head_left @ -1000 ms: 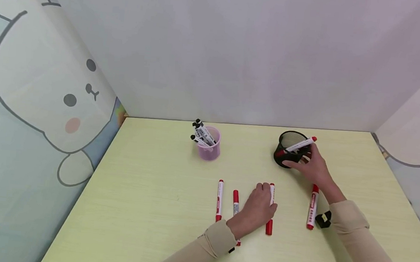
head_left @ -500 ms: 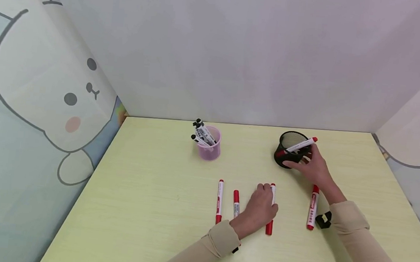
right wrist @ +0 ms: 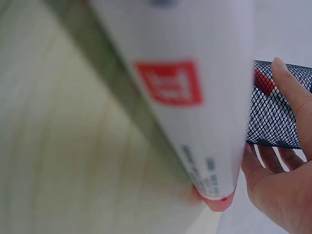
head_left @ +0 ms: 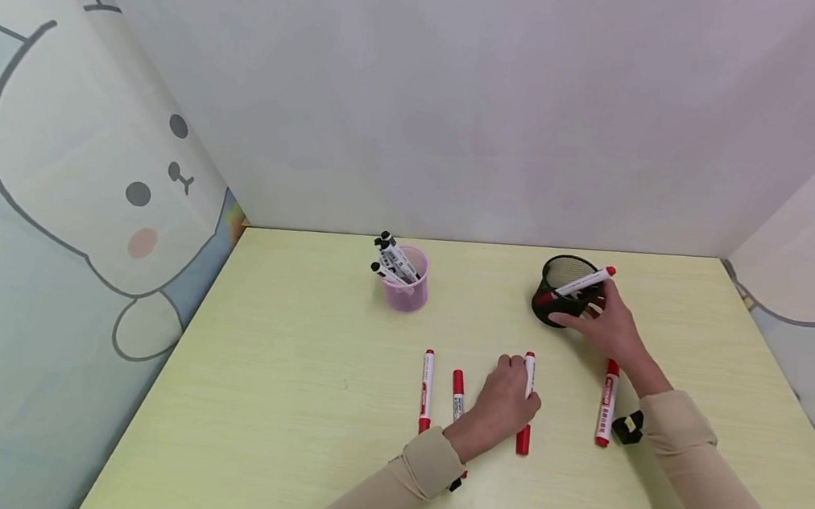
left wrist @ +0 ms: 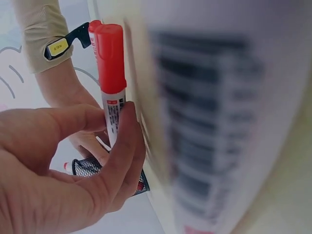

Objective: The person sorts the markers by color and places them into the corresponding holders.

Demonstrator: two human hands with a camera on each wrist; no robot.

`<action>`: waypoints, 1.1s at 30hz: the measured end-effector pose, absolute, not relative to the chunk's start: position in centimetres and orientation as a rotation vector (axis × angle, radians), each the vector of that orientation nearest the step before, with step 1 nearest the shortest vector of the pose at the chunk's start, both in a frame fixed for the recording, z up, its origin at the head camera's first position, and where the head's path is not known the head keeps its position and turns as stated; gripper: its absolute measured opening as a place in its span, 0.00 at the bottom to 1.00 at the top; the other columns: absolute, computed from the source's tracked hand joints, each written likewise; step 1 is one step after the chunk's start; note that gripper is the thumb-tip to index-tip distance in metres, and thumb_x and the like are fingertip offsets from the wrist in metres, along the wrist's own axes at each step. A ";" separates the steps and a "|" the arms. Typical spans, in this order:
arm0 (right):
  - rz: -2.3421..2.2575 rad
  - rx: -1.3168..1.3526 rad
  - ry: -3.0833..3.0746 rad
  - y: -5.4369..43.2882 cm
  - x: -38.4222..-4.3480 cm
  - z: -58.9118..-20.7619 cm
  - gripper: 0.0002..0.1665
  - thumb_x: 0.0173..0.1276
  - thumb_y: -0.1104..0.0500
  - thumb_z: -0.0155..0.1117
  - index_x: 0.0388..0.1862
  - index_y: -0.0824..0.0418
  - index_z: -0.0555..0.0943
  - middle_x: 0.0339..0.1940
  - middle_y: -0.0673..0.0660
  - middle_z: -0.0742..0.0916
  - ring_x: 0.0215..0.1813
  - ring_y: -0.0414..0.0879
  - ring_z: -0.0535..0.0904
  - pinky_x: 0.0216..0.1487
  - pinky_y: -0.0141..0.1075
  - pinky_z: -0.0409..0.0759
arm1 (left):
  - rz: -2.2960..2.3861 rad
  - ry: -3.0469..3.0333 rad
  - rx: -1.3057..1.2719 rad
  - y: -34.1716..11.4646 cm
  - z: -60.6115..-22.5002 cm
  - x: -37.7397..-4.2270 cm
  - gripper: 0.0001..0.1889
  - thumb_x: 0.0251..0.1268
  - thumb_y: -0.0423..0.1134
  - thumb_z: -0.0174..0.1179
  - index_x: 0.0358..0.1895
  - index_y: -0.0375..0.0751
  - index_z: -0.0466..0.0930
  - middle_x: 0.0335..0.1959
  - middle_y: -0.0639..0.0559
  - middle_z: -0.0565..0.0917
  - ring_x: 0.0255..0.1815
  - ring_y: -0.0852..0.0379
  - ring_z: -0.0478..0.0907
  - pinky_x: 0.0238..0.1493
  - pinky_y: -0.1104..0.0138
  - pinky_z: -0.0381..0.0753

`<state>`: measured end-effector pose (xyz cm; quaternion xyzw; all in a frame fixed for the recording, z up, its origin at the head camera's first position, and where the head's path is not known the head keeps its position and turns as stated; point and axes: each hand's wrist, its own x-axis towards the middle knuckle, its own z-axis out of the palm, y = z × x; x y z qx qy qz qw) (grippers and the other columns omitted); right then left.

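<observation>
My left hand (head_left: 507,401) is low over the table's middle, pinching a red-capped whiteboard marker (head_left: 523,441) between thumb and fingers. In the left wrist view that marker (left wrist: 111,58) stands out past the fingertips, cap end showing. My right hand (head_left: 613,329) grips a black mesh pen holder (head_left: 543,305) from its right side, thumb along the front. The right wrist view shows the hand (right wrist: 285,190) around the mesh wall (right wrist: 273,122). One red-capped marker (head_left: 583,282) leans inside the holder, its red end over the rim.
Two red markers lie left of my left hand: one marker (head_left: 427,385) in full view, another marker (head_left: 458,384) partly under the wrist. A thicker red marker (head_left: 607,405) lies by my right wrist. A purple cup (head_left: 407,296) with several black-capped markers (head_left: 395,263) stands at the back.
The marker in my left hand has shifted very slightly away from me. My right hand and the pen holder have stayed in place.
</observation>
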<state>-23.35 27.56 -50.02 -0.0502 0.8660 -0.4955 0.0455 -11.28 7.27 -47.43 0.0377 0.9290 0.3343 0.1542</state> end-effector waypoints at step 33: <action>-1.501 -0.152 2.663 27.7 -23.4 -50.3 0.57 0.60 0.49 0.81 0.74 0.68 0.55 0.71 0.73 0.71 0.73 0.72 0.64 0.71 0.62 0.66 | 1.677 2.565 0.098 6.9 -45.4 -13.4 0.23 0.66 0.31 0.66 0.62 0.43 0.70 0.43 0.57 0.75 0.35 0.70 0.75 0.31 0.77 0.78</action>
